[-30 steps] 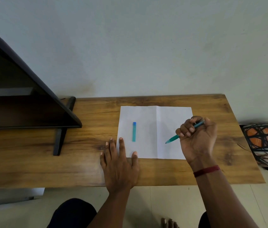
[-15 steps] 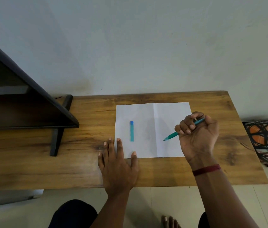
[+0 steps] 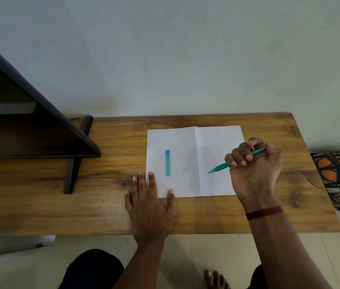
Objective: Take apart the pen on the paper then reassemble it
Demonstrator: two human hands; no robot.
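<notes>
1. Right hand (image 3: 255, 165) curls in a fist around the pen (image 3: 220, 167), tip angled down-left over the paper (image 3: 217, 140).
2. Left hand (image 3: 151, 207) lies flat, empty, fingertips on the paper's corner.
3. Cap (image 3: 167, 163) rests on the paper's left half.

From my remote view, the person's left hand (image 3: 151, 213) and forearm are bare, with no ring, watch or sleeve in sight. The right hand (image 3: 255, 176) is likewise bare, though a dark red thread band (image 3: 265, 212) circles the right wrist. I see short, pale fingernails on both hands. Dark clothing (image 3: 94, 269) covers the left knee at the bottom edge, and bare toes (image 3: 215, 279) show above the pale floor.
</notes>
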